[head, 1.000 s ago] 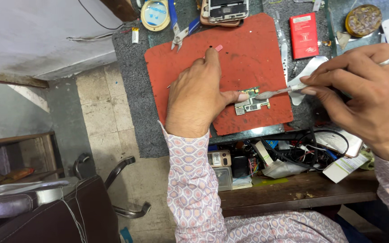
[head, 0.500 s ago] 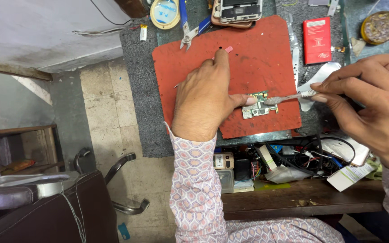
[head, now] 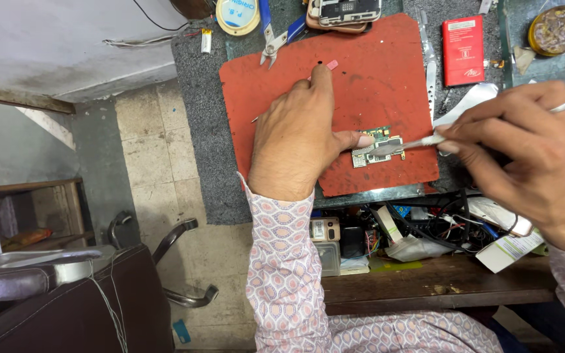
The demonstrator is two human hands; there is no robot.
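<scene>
**Hands working on a small circuit board**

The left hand [head: 299, 140] is lying flat on the red mat [head: 387, 72], its thumb pressing the left end of a small circuit board [head: 378, 147]. The right hand [head: 524, 157] is pinching a slim metal tool [head: 405, 145], whose tip is touching the board's top. A ring is showing on 1 right finger. Beyond the mat, pliers [head: 279, 36] with blue handles are lying beside an opened phone [head: 344, 12]. A red battery [head: 463, 49] is sitting to the right of the mat, with a round tin [head: 557, 29] further right. Below the mat, a shelf [head: 426, 284] is holding tangled cables [head: 439, 219] and small boxes.
</scene>
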